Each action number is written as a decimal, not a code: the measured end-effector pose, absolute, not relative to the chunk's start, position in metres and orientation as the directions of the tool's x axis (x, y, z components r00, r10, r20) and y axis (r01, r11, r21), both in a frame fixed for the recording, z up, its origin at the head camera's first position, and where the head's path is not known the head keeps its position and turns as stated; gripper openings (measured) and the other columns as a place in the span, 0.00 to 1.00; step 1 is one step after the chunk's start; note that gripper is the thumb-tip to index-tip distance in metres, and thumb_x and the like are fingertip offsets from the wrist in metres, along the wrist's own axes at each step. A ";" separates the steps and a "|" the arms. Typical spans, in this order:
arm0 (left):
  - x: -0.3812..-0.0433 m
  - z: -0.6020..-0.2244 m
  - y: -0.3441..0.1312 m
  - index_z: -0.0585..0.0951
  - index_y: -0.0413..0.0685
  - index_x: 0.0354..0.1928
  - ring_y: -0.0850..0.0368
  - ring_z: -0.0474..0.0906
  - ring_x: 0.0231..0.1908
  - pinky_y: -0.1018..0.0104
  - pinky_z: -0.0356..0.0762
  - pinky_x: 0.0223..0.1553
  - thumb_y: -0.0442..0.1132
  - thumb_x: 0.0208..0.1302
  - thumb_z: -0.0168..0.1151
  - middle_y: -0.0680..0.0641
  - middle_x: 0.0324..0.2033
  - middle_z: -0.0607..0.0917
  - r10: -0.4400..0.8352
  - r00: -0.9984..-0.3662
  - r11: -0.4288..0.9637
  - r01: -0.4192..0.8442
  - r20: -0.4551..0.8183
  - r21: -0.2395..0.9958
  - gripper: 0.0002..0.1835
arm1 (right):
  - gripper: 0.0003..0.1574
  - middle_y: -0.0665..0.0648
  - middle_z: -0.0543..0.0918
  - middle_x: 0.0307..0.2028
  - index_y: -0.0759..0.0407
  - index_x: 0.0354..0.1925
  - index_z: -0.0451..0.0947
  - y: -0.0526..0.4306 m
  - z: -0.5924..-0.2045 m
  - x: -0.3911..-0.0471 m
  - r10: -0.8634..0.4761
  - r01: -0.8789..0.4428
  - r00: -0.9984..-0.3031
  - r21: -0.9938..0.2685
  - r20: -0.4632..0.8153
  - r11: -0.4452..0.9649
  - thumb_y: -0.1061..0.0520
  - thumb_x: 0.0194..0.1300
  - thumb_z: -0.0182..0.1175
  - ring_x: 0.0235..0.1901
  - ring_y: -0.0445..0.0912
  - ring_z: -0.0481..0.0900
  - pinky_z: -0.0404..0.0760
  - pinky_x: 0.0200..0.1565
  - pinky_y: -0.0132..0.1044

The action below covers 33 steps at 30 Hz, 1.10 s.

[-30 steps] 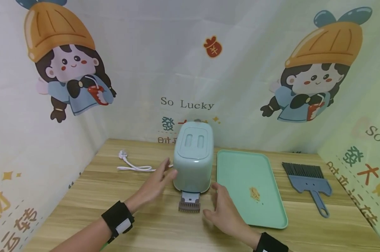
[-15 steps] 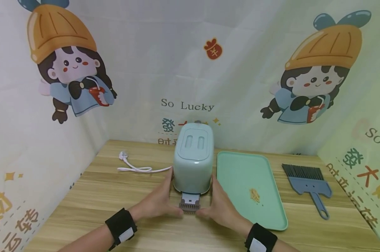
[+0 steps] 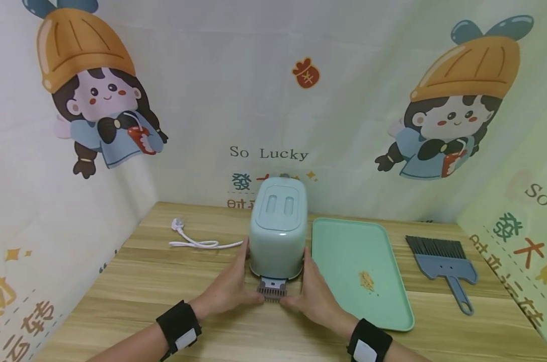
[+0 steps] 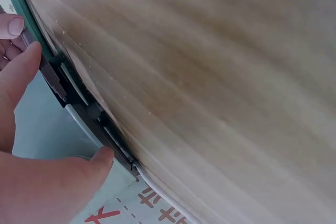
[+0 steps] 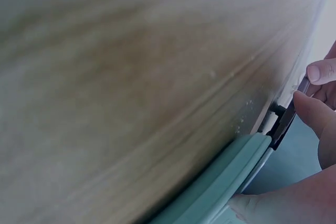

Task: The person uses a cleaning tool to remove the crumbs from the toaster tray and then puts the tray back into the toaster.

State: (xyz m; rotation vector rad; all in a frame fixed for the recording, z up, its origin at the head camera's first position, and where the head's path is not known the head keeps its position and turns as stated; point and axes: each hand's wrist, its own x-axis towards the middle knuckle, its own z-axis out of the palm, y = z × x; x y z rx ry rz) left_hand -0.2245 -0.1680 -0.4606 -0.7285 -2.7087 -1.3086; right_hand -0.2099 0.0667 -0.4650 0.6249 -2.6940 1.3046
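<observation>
A pale mint toaster (image 3: 279, 246) with a lid over its top stands upright on the table. From the bottom of its near end sticks a crumb tray (image 3: 272, 290) with a dark ribbed front. My left hand (image 3: 225, 287) lies along the toaster's left side, its thumb at the left end of the tray's front. On the other side my right hand (image 3: 317, 296) mirrors this, fingers along the toaster and thumb at the tray's right end. Both wrist views show a thumb pressing the tray's edge. Some fingers are hidden against the toaster's sides.
A mint serving tray (image 3: 341, 246) holding a small heap of tan crumbs (image 3: 366, 281) lies close on the right. Farther right is a blue hand brush (image 3: 446, 266) with dark bristles. The toaster's white cord and plug (image 3: 201, 244) lie left. A printed curtain hangs behind.
Both hands came in from beside the toaster to its sides, thumbs reaching the crumb tray's front. The crumb tray now sticks out a little less. The toaster stays in place.
</observation>
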 end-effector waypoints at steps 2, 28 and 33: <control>-0.226 -0.460 -0.168 0.29 0.66 0.72 0.59 0.47 0.68 0.57 0.51 0.67 0.39 0.31 0.84 0.52 0.72 0.47 0.384 -0.895 0.544 0.417 0.226 0.728 0.79 | 0.84 0.61 0.43 0.73 0.53 0.73 0.23 0.067 -0.464 -0.211 -0.330 -0.401 -0.910 -0.732 0.250 0.551 0.51 0.42 0.79 0.69 0.50 0.45 0.53 0.67 0.49; -0.228 -0.455 -0.166 0.32 0.64 0.73 0.56 0.56 0.65 0.55 0.55 0.65 0.29 0.32 0.81 0.45 0.69 0.58 0.355 -0.901 0.573 0.422 0.251 0.703 0.76 | 0.83 0.66 0.44 0.72 0.58 0.73 0.23 0.065 -0.463 -0.219 -0.320 -0.402 -0.911 -0.732 0.259 0.551 0.55 0.43 0.78 0.69 0.55 0.46 0.57 0.65 0.53; -0.233 -0.454 -0.165 0.29 0.66 0.73 0.56 0.51 0.67 0.55 0.51 0.67 0.27 0.28 0.81 0.48 0.72 0.51 0.366 -0.887 0.539 0.448 0.281 0.714 0.80 | 0.87 0.56 0.42 0.73 0.51 0.72 0.20 0.065 -0.465 -0.224 -0.324 -0.438 -0.894 -0.752 0.309 0.492 0.57 0.40 0.79 0.69 0.49 0.45 0.56 0.66 0.51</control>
